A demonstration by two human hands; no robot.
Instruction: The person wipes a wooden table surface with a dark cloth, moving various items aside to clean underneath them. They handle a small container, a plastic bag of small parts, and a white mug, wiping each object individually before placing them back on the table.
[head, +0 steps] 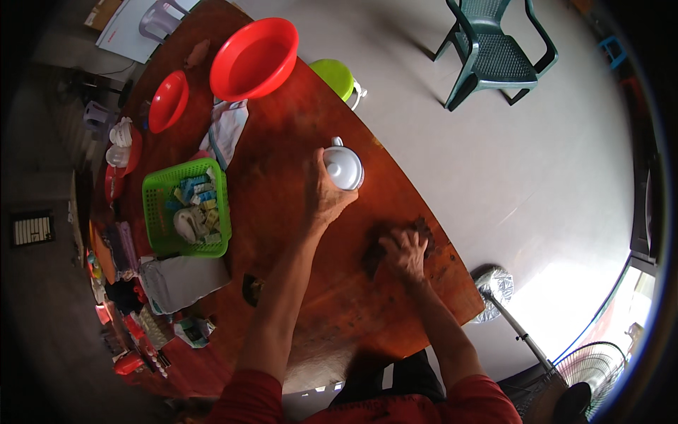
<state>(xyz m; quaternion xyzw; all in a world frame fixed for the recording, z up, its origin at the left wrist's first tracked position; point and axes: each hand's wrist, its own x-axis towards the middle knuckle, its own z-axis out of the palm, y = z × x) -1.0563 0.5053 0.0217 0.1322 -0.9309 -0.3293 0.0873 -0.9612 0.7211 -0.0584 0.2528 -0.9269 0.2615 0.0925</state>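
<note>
My left hand [329, 199] is wrapped around a white lidded mug [344, 168] on the reddish-brown wooden table [296, 222]. The mug's lid has a round knob, and its handle points away from me. My right hand [407, 253] is lower and to the right, near the table's edge, with its fingers spread and nothing visible in them. Beneath and beside those fingers is a dark, rough patch [424, 233]; whether the fingertips touch it I cannot tell.
A green basket [185, 249] of toy-like blocks stands left, near a cloth [228, 130]. Farther off are a large red basin [254, 58] and a smaller red bowl [168, 102]. Beyond the table stand a lime stool [332, 77], a dark green chair [500, 58] and a fan [590, 371].
</note>
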